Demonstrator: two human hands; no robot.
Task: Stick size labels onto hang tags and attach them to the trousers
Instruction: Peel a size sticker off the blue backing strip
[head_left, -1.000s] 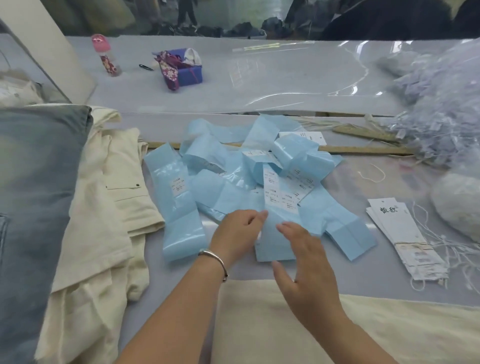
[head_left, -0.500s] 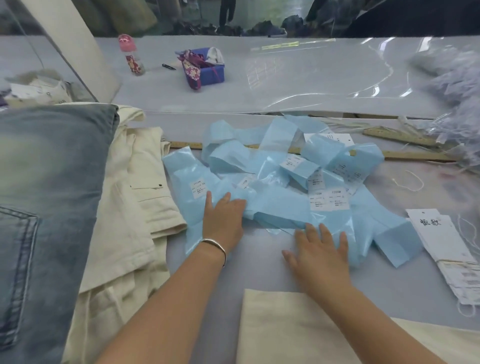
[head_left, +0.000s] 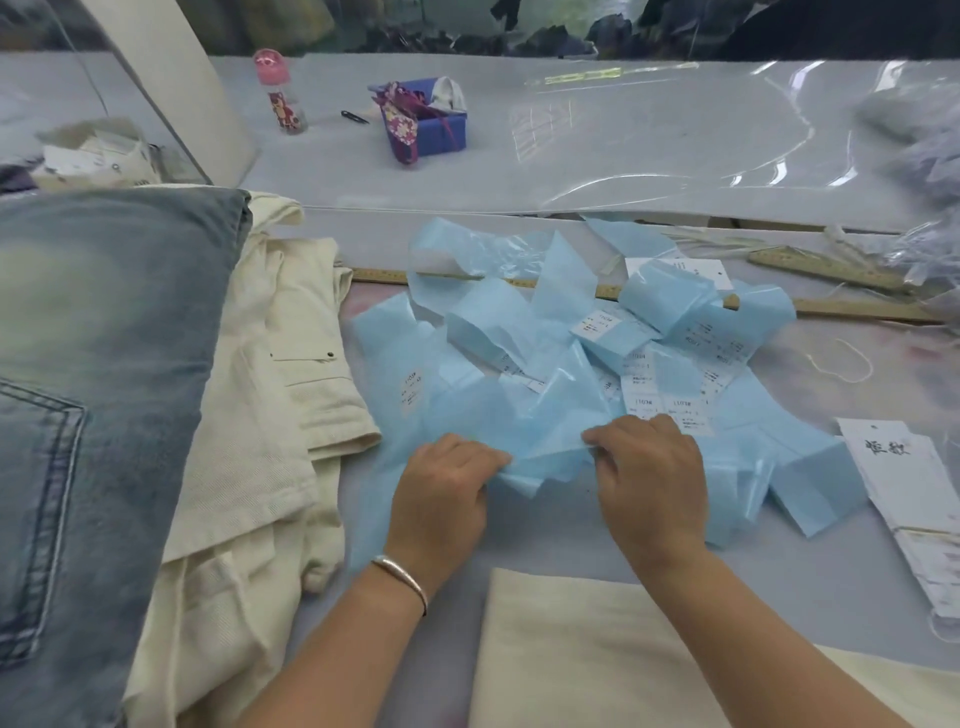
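A tangle of light blue backing strips (head_left: 561, 364) with small white size labels lies on the grey table (head_left: 571, 540). My left hand (head_left: 441, 493) and my right hand (head_left: 649, 467) both grip the near edge of one blue strip (head_left: 550, 447), fingers curled round it, a short gap between them. A stack of white hang tags (head_left: 914, 499) with strings lies to the right. Cream trousers (head_left: 270, 426) are piled to the left, and another cream pair (head_left: 597, 654) lies in front of me.
Folded blue denim jeans (head_left: 93, 415) fill the left side. A wooden ruler (head_left: 841, 309) runs behind the strips. Farther back stand a pink-capped bottle (head_left: 280, 93) and a blue box (head_left: 431, 124). A heap of clear plastic with strings (head_left: 924, 208) sits at the right.
My hands lay flat on the blue strips half a second ago; now both have curled and taken hold of one strip's near edge. The view has shifted slightly left.
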